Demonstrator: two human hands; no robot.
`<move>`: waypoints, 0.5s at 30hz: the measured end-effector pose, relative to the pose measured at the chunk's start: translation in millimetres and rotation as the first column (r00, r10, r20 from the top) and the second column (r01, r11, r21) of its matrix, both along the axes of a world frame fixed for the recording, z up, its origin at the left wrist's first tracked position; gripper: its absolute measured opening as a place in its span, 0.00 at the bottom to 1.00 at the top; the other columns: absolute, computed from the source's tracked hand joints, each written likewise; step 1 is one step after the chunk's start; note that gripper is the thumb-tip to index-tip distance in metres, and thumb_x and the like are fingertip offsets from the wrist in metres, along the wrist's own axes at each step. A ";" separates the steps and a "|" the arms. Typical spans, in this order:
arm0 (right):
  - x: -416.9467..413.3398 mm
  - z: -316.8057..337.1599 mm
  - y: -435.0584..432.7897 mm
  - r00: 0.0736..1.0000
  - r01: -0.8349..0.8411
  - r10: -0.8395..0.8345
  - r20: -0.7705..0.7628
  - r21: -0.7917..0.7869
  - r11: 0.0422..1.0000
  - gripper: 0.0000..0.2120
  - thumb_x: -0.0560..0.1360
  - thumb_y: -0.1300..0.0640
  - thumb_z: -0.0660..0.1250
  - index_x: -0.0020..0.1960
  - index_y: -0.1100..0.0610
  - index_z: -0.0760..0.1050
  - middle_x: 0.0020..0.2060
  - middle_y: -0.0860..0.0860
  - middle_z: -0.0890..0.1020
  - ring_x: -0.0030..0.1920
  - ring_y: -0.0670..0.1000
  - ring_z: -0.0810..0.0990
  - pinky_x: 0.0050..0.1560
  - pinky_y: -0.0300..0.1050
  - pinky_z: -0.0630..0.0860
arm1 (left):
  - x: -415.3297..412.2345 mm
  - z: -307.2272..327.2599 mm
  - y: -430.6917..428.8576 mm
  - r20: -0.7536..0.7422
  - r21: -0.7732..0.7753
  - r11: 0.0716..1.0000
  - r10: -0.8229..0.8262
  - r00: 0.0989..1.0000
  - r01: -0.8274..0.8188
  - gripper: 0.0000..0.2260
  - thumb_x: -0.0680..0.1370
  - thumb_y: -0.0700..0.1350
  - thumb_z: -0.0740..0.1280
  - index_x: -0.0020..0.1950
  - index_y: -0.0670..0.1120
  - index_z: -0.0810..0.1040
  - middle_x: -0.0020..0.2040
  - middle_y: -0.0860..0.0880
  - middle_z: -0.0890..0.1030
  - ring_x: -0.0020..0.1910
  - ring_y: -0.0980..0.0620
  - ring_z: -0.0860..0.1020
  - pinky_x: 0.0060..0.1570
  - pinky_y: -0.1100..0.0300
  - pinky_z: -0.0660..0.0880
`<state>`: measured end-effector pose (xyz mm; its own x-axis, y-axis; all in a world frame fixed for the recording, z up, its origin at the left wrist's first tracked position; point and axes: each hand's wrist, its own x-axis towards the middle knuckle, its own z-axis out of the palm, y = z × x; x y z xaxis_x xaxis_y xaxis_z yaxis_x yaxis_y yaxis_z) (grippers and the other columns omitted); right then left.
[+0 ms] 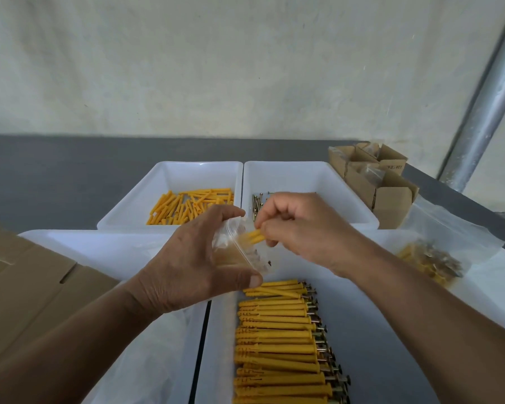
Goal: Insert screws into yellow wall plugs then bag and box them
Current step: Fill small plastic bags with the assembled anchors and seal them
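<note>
- Left hand (pixel 193 258) grips the clear bag (pixel 239 253), its mouth facing the right fingertips.
- Right hand (pixel 301 228) pinches a few yellow plugs (pixel 255 237), tips apparently just inside that mouth.
- Keep them parallel; push deep before letting go.

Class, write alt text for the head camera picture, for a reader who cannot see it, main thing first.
A left hand holds a small clear bag open while the right hand pushes yellow plugs into it. Below lies a tray of plugs with screws; beyond are bare plugs and loose screws, with a filled bag and boxes at right.
</note>
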<state>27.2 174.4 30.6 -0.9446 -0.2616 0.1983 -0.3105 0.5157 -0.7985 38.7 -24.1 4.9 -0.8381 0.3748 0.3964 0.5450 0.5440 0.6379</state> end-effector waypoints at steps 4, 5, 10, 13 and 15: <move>3.6 -10.5 -13.9 0.995 -0.068 0.074 -0.071 0.073 0.995 0.04 0.73 0.53 0.72 0.44 0.46 0.78 0.44 0.44 0.84 0.45 0.41 0.81 0.51 0.49 0.79 | 1.0 1.9 1.3 -0.006 0.030 0.999 -0.021 1.000 0.022 0.40 0.57 0.65 0.75 0.66 0.52 0.71 0.53 0.57 0.80 0.52 0.59 0.78 0.47 0.68 0.73; 5.2 -11.3 -16.2 0.991 -0.092 0.098 -0.086 0.076 0.993 0.05 0.73 0.54 0.72 0.43 0.45 0.78 0.44 0.43 0.83 0.45 0.39 0.80 0.51 0.46 0.79 | 1.3 2.1 1.6 -0.005 0.036 0.999 -0.030 1.000 0.030 0.39 0.58 0.64 0.76 0.65 0.52 0.72 0.52 0.57 0.80 0.51 0.58 0.79 0.47 0.67 0.74; 10.2 -8.9 -19.9 0.981 -0.177 0.184 -0.062 0.103 0.979 0.03 0.75 0.56 0.71 0.46 0.48 0.79 0.41 0.42 0.82 0.41 0.37 0.79 0.44 0.35 0.74 | 0.0 0.7 0.5 -0.001 0.050 0.998 -0.030 1.000 0.030 0.39 0.58 0.61 0.78 0.65 0.52 0.71 0.53 0.58 0.80 0.53 0.59 0.79 0.51 0.63 0.76; 12.8 -5.3 -18.9 0.978 -0.211 0.210 0.015 0.079 0.974 0.07 0.77 0.60 0.66 0.47 0.48 0.77 0.39 0.42 0.80 0.33 0.36 0.77 0.36 0.31 0.71 | -0.1 0.7 0.1 -0.014 0.053 0.998 -0.030 0.999 0.031 0.39 0.57 0.63 0.75 0.65 0.51 0.72 0.53 0.57 0.80 0.52 0.57 0.79 0.51 0.60 0.76; 14.2 -2.2 -17.2 0.973 -0.216 0.214 0.083 0.023 0.976 0.09 0.76 0.62 0.63 0.47 0.49 0.75 0.39 0.45 0.80 0.32 0.39 0.77 0.34 0.36 0.72 | 0.2 1.1 -0.3 -0.031 0.064 0.998 -0.026 0.999 0.028 0.36 0.58 0.63 0.75 0.63 0.53 0.72 0.51 0.59 0.80 0.50 0.57 0.79 0.48 0.64 0.76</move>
<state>41.4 157.2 28.5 -0.8779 -0.4653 0.1128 -0.3527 0.4693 -0.8096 38.9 -24.4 5.9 -0.8156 0.3695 0.4452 0.5780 0.4871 0.6547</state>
